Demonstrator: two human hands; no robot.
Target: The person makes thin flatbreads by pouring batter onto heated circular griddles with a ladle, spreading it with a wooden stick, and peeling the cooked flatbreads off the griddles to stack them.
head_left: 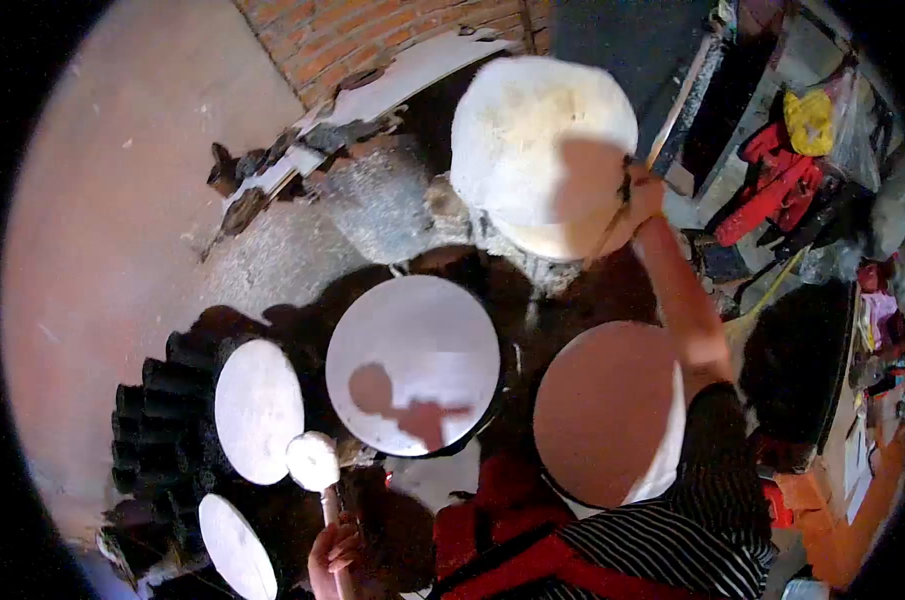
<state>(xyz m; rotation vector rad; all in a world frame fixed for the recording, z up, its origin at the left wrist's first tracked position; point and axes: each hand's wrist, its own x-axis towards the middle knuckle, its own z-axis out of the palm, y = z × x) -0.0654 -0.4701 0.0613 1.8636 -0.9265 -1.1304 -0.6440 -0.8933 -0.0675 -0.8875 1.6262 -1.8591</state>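
My left hand [339, 548], low in the view, is closed around the pale handle of a round-headed white tool [314, 461]. Its head is up, beside a white round plate [260, 412] and close to a larger round plate [413, 350], which carries a shadow of a hand and tool. At the upper right, my right hand [641, 200] reaches to the edge of a thick, rounded white pile [533, 130]. Its fingers look closed near a thin dark edge or stick; blur hides what they hold. Under my right arm lies another round plate [603, 410], mostly shaded.
A further white plate [237, 548] stands at lower left, beside several black tubes [168, 385]. Scraps and a grey slab [378, 195] lie behind. Red cloth [773, 185] and a yellow bag [811, 122] hang at right, above a cluttered wooden surface [843, 510].
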